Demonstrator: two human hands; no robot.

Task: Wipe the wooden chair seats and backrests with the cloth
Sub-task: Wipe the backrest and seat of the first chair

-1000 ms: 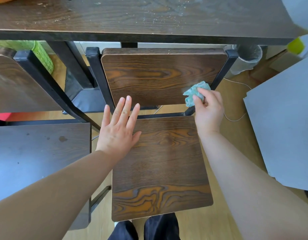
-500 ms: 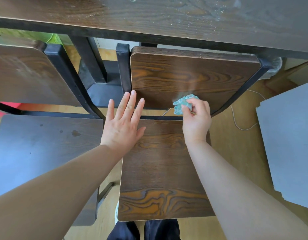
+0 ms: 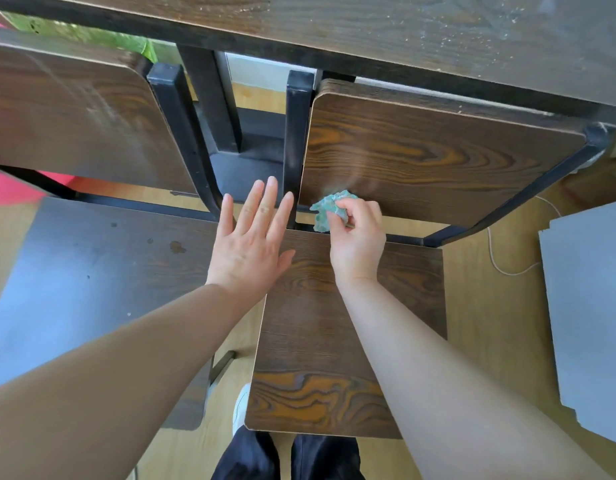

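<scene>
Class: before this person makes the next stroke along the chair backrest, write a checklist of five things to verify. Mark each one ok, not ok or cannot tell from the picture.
1. Grip on the cloth: ok. The right hand pinches it, bunched up.
2. Contact with the backrest: ok. The cloth sits at its lower left corner.
3. The left hand out of the cloth's path: ok. It is open and flat, left of the cloth.
4. Whether the seat has been wiped: cannot tell.
5. Whether the neighbouring seat is clean: not ok. It shows dark spots.
</scene>
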